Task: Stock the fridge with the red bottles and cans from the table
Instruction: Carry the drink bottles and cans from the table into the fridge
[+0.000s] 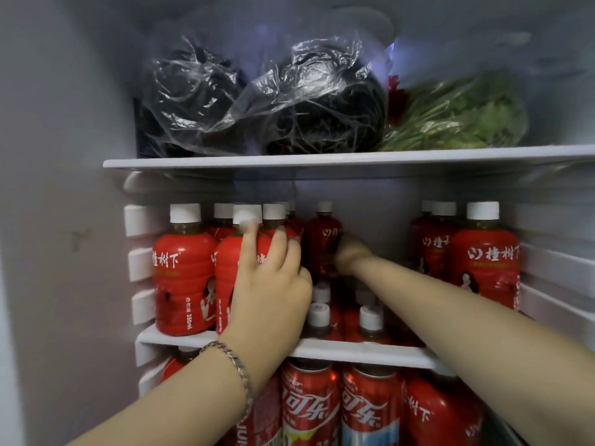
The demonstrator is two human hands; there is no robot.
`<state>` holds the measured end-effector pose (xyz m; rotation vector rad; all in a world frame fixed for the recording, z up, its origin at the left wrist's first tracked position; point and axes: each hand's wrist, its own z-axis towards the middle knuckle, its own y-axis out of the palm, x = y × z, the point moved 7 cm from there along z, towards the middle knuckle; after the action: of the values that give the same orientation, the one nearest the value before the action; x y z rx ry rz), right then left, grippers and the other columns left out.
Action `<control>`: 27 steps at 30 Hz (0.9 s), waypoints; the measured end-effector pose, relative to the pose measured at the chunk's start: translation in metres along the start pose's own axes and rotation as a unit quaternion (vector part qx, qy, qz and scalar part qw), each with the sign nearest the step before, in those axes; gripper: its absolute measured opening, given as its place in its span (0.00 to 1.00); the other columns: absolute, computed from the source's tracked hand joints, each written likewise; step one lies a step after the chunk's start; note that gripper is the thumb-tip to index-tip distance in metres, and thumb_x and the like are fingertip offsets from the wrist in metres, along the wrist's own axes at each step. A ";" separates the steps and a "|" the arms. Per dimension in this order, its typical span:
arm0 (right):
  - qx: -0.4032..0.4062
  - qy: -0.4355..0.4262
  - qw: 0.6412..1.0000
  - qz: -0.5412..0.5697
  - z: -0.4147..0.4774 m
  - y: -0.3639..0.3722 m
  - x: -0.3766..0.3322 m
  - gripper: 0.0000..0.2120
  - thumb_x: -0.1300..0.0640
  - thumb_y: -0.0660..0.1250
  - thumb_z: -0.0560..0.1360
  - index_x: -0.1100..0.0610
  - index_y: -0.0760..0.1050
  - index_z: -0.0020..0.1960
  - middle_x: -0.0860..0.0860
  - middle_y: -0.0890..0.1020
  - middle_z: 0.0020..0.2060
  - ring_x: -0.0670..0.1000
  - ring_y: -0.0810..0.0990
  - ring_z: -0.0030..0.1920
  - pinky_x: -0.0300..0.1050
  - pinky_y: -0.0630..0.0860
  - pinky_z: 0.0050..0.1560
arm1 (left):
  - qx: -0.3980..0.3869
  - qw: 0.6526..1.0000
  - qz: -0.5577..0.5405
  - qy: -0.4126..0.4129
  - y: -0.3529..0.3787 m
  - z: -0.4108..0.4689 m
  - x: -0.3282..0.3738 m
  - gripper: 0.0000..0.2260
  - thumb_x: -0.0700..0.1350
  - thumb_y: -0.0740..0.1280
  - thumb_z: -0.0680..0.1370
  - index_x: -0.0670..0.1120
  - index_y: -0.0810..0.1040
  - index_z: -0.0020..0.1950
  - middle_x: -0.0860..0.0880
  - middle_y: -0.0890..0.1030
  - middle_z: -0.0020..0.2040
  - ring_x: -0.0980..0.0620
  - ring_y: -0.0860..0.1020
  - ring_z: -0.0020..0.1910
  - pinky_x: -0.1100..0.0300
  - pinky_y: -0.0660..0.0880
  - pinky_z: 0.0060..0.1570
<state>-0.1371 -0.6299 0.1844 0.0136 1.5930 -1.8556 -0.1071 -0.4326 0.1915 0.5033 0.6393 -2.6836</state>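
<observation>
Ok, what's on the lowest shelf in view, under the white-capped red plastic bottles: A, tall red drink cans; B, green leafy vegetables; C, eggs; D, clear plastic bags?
A: tall red drink cans stand beneath the white shelf holding the white-capped red plastic bottles.

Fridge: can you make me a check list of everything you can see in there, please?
surface: white middle shelf, with bottles at both sides and the back.
job's things: red bottles stand upright on the middle shelf; red cans stand on the level below.
clutter: dark things in plastic bags and bagged greens lie on the top shelf.
grips: left hand rests on a front bottle, index finger straight; right hand seems to grip the back bottle.
cables: nothing seen.
surroundings: grey fridge walls.
</observation>
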 end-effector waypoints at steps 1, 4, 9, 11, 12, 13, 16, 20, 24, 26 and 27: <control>-0.009 0.001 1.000 -0.022 -0.003 0.000 -0.001 0.20 0.60 0.63 0.78 0.64 0.68 0.68 0.60 0.72 0.67 0.57 0.72 0.66 0.43 0.68 0.64 | -0.004 1.000 0.003 -0.007 0.000 0.000 -0.001 0.08 0.43 0.77 0.58 0.41 0.82 0.32 0.39 0.82 0.47 0.38 0.78 0.54 0.35 0.57 0.62; 0.078 0.001 0.993 -0.083 -0.024 -0.025 0.005 0.16 0.62 0.60 0.78 0.62 0.72 0.65 0.60 0.75 0.64 0.58 0.73 0.65 0.46 0.71 0.61 | -0.007 1.000 0.007 -0.011 -0.002 -0.002 -0.003 0.08 0.43 0.77 0.59 0.42 0.82 0.33 0.39 0.81 0.47 0.38 0.77 0.56 0.33 0.55 0.62; 0.295 0.030 0.904 -0.308 -0.059 -0.091 0.024 0.16 0.60 0.56 0.78 0.61 0.70 0.65 0.66 0.61 0.70 0.65 0.59 0.71 0.56 0.55 0.71 | 0.010 1.000 0.005 -0.014 -0.002 -0.003 -0.003 0.08 0.42 0.76 0.59 0.40 0.82 0.33 0.38 0.82 0.46 0.37 0.78 0.55 0.31 0.55 0.61; 0.281 0.091 0.897 -0.329 -0.057 -0.103 0.039 0.17 0.60 0.53 0.80 0.61 0.66 0.68 0.70 0.56 0.72 0.67 0.56 0.72 0.57 0.53 0.72 | 0.019 1.000 0.000 -0.014 -0.003 -0.002 -0.003 0.08 0.42 0.76 0.59 0.40 0.82 0.33 0.38 0.82 0.46 0.37 0.78 0.54 0.31 0.55 0.61; 0.257 0.123 0.898 -0.336 -0.055 -0.104 0.046 0.19 0.59 0.52 0.81 0.60 0.63 0.70 0.70 0.55 0.72 0.67 0.56 0.72 0.56 0.53 0.72 | 0.022 1.000 -0.002 -0.013 -0.003 -0.002 -0.002 0.08 0.42 0.76 0.58 0.40 0.82 0.33 0.38 0.82 0.46 0.37 0.78 0.54 0.31 0.54 0.62; 0.230 0.144 0.899 -0.344 -0.052 -0.101 0.050 0.20 0.59 0.51 0.81 0.60 0.61 0.72 0.70 0.56 0.72 0.67 0.57 0.72 0.55 0.54 0.72 | 0.023 1.000 -0.004 -0.011 -0.003 -0.002 -0.002 0.08 0.42 0.76 0.58 0.40 0.82 0.32 0.37 0.82 0.46 0.37 0.78 0.54 0.31 0.54 0.62; 0.244 0.140 0.910 -0.305 -0.057 -0.102 0.049 0.18 0.63 0.50 0.81 0.63 0.65 0.69 0.68 0.56 0.71 0.66 0.65 0.67 0.52 0.65 0.65 | 0.021 1.000 -0.008 -0.006 -0.003 -0.002 -0.002 0.09 0.42 0.76 0.57 0.40 0.82 0.32 0.37 0.82 0.45 0.37 0.78 0.54 0.32 0.55 0.62; 0.291 0.078 0.918 -0.257 -0.068 -0.109 0.040 0.17 0.63 0.56 0.80 0.67 0.64 0.67 0.67 0.55 0.72 0.64 0.69 0.63 0.50 0.68 0.59 | 0.021 1.000 -0.008 -0.007 -0.002 -0.003 -0.003 0.09 0.42 0.76 0.58 0.40 0.81 0.33 0.38 0.82 0.45 0.38 0.78 0.53 0.31 0.55 0.62; 0.264 0.084 0.920 -0.277 -0.077 -0.104 0.036 0.23 0.59 0.62 0.77 0.60 0.61 0.70 0.66 0.63 0.67 0.63 0.69 0.63 0.50 0.69 0.60 | 0.044 0.999 -0.022 -0.004 -0.007 -0.004 -0.005 0.08 0.45 0.70 0.64 0.41 0.82 0.39 0.40 0.82 0.51 0.38 0.76 0.58 0.31 0.55 0.62; 0.220 0.060 0.927 -0.299 -0.078 -0.095 0.032 0.28 0.58 0.63 0.76 0.55 0.56 0.73 0.63 0.66 0.65 0.64 0.69 0.64 0.51 0.69 0.60 | 0.059 0.998 -0.031 -0.020 -0.011 -0.008 -0.011 0.13 0.47 0.65 0.67 0.42 0.83 0.46 0.42 0.80 0.58 0.39 0.71 0.63 0.32 0.54 0.64; 0.204 0.041 0.932 -0.298 -0.080 -0.091 0.029 0.30 0.57 0.64 0.76 0.54 0.54 0.73 0.63 0.67 0.65 0.63 0.70 0.63 0.51 0.70 0.59 | 0.063 0.997 -0.042 -0.030 -0.012 -0.010 -0.013 0.15 0.48 0.66 0.67 0.43 0.82 0.49 0.42 0.78 0.60 0.40 0.68 0.65 0.32 0.53 0.64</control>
<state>-0.2368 -0.5726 0.2309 -0.2352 1.3189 -2.6659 -0.0978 -0.4143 0.1929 0.4356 0.4886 -2.8199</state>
